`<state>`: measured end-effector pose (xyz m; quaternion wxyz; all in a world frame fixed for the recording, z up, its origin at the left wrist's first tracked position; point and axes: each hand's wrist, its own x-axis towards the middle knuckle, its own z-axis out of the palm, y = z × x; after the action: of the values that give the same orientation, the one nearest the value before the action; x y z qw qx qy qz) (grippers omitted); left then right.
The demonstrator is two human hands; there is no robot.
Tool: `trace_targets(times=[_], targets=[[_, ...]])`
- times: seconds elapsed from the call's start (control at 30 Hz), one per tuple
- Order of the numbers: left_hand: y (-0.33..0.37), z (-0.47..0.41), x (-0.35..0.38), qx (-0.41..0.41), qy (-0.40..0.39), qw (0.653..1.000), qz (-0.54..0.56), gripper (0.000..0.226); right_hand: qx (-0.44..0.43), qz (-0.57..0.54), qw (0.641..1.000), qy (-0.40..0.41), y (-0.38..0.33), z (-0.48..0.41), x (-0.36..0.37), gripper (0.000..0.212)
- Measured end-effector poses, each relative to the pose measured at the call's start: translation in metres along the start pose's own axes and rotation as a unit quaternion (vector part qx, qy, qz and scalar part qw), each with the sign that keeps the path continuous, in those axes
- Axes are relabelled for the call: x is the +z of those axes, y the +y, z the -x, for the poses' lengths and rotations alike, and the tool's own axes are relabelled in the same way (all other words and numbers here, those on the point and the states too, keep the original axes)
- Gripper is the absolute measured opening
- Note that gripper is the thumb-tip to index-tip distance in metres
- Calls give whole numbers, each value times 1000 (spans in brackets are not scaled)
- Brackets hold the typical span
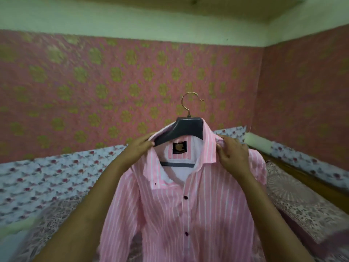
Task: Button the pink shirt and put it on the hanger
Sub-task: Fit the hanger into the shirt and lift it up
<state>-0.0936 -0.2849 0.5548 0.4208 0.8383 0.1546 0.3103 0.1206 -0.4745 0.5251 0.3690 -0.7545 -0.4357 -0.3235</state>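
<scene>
Both forearms reach up from the near edge. Left hand pinches the collar and hanger end; pink shirt hangs on it, centre, front buttoned; right hand fingers grip the right collar.

Pink wall patterned with gold floral medallions, pale green band above it, bed under a blue floral-print sheet, white bolster pillow, wooden bed frame at right
</scene>
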Motion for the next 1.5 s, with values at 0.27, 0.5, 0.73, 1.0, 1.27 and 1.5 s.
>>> trace_targets(times=[0.27, 0.5, 0.73, 1.0, 1.27, 1.5], targets=[[74, 18, -37, 32, -5, 998, -52, 31, 15, 31, 997, 68, -20, -18, -90, 68], [113, -8, -25, 80, 77, 985, -134, 18, 20, 40, 996, 82, 2, -28, -129, 67], [140, -37, 11, 81, 198, 976, 40, 24, -5, -7, 999, 51, 24, -31, -144, 76], [133, -39, 0, -28, 151, 974, -166, 32, 23, -19, 996, 88, 50, -32, -144, 75], [101, -19, 1, -81, 91, 978, -168, 26, 22, 2, 995, 92, 57, -34, -129, 77], [73, -28, -4, -35, 141, 947, -286, 10, 16, 1, 996, 83, 58, -31, -123, 76]])
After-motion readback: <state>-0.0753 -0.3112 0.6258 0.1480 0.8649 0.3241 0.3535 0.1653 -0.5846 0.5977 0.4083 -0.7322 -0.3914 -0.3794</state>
